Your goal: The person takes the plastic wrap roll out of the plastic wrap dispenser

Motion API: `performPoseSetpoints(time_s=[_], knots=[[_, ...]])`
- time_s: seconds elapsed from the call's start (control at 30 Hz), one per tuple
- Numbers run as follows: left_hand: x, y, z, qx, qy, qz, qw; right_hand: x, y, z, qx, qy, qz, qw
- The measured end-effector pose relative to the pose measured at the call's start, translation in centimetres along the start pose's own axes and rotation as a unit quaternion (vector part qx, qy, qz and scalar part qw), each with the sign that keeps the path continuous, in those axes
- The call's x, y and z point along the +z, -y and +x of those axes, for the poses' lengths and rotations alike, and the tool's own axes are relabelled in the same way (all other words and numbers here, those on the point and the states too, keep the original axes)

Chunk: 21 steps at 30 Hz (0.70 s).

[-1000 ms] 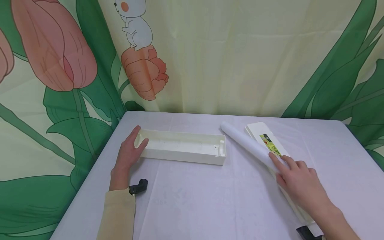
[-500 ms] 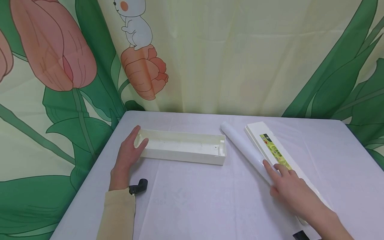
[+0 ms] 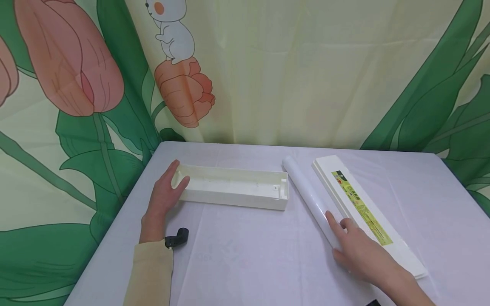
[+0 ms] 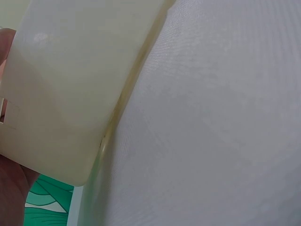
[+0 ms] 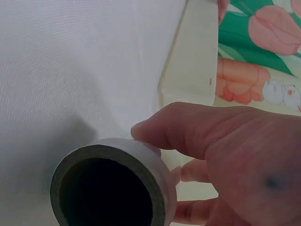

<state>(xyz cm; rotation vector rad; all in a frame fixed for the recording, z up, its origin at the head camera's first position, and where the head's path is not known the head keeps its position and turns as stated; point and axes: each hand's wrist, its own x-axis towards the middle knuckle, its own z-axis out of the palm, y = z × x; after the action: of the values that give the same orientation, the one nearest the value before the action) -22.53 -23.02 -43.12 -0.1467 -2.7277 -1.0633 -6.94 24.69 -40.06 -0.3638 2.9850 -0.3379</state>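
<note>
A long open white plastic box (image 3: 233, 200) lies on the table, with my left hand (image 3: 162, 193) gripping its left end, thumb over the near rim and fingers behind. In the left wrist view the box wall (image 4: 84, 80) fills the upper left. My right hand (image 3: 363, 253) holds the near part of a glossy white roll of plastic wrap (image 3: 306, 187), thumb on its left side and fingers across its right. The right wrist view shows the hollow cardboard core of the roll (image 5: 167, 181). To the right of the roll lies a flat white lid (image 3: 402, 255) with a yellow-green label (image 3: 361, 206).
A white cloth (image 3: 245, 250) covers the table. Behind it hangs a curtain (image 3: 291, 85) printed with tulips and a small white animal. A black wrist camera (image 3: 177, 239) sticks out beside my left sleeve (image 3: 151, 272).
My right hand has moved left and nearer to me, swinging the near end of the roll away from the lid, whose label is now fully uncovered. My left hand and the box stay put.
</note>
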Motion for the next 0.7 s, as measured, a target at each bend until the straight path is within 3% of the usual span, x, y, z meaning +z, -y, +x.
performPoseSetpoints(time_s=[0.7], knots=[[-0.1, -0.11, -0.03, -0.003, 0.004, 0.001, 1.0, 0.62, 0.42, 0.03, -0.004, -0.009, -0.033, 0.999]])
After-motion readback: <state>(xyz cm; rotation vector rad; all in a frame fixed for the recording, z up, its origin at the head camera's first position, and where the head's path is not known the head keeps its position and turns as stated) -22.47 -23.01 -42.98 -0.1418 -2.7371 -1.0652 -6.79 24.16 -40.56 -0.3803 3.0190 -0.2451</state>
